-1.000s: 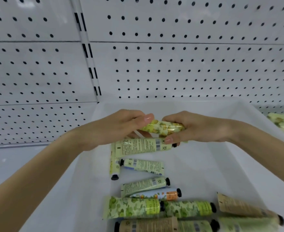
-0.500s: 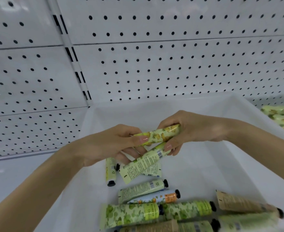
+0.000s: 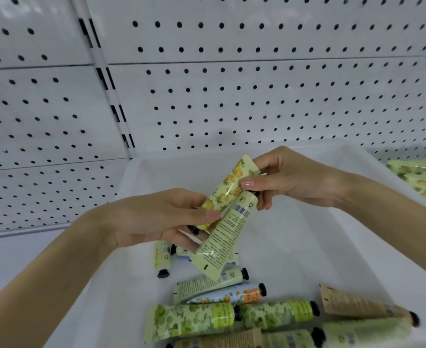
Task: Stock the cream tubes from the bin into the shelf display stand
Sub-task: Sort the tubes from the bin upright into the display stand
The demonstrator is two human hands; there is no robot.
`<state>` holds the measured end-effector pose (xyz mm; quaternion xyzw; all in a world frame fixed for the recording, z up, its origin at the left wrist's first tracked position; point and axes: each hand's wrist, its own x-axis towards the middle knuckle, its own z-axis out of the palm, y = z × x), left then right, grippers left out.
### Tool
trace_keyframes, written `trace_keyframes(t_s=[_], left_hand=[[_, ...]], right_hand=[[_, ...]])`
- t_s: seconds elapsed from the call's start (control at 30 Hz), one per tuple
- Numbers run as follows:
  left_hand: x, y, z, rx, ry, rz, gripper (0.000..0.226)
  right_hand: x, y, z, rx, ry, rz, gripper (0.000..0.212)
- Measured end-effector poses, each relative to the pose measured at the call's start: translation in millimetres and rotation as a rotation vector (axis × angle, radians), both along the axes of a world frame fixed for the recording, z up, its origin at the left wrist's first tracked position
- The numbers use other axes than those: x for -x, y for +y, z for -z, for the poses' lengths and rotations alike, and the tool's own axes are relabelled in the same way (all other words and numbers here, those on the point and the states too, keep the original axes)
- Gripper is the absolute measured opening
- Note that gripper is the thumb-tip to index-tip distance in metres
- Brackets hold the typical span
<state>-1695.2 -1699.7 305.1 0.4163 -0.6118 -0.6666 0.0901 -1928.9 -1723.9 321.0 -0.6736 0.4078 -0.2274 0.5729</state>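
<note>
Slantwise, tube (image 3: 228, 189) between left grip (image 3: 156, 219), right grip (image 3: 289, 182)

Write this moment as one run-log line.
left hand grips yellow-flowered plastic tube | right hand pinches it and pale-green text-printed tube | white plastic bin more tubes inside

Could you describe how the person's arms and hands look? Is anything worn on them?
Both forearms are bare: no sleeves, gloves, watch or rings show. The left hand and right hand have nails with glossy pale pink polish.
</note>
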Motion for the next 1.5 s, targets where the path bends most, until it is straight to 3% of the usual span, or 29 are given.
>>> trace_keyframes(t_s=[0.13, 0.27, 0.47, 0.6, 0.73, 1.03, 1.27, 1.4, 1.5], left_hand=[[3, 0, -5, 0.024, 0.024, 0.027, 0.047], [4, -1, -5, 0.029, 0.039, 0.005, 0.027], [-2, -1, -4, 0.231, 0.201, -0.389, 0.037], [-8, -6, -3, 0.353, 0.400, -0.696, 0.038], [-10, -6, -4, 0.332, 0.500, -0.801, 0.031], [-11, -6, -5, 0.233, 0.590, -0.831, 0.027], [-12, -7, -5, 0.227, 0.575, -0.801, 0.023], [-10, -6, -5, 0.238, 0.518, -0.726, 0.023], [-9, -5, -5, 0.234, 0.454, -0.649, 0.027]], right_hand=[[-14, 4, 1, 0.022, -0.021, -0.011, 0.029], [-24, 8, 1, 0.058, -0.054, 0.014, 0.028], [-9, -1, 2, 0.030, -0.135, 0.224, 0.024], [-7, -12, 21, 0.115, 0.116, 0.237, 0.017], [-28, -20, 59, 0.239, 0.386, 0.124, 0.017], [-64, -35, 100, 0.349, 0.527, 0.066, 0.038], [-61, -31, 102, 0.353, 0.538, 0.081, 0.030], [-39, -26, 82, 0.119, 0.394, 0.138, 0.017], [-18, -19, 50, 0.089, 0.272, 0.216, 0.009]])
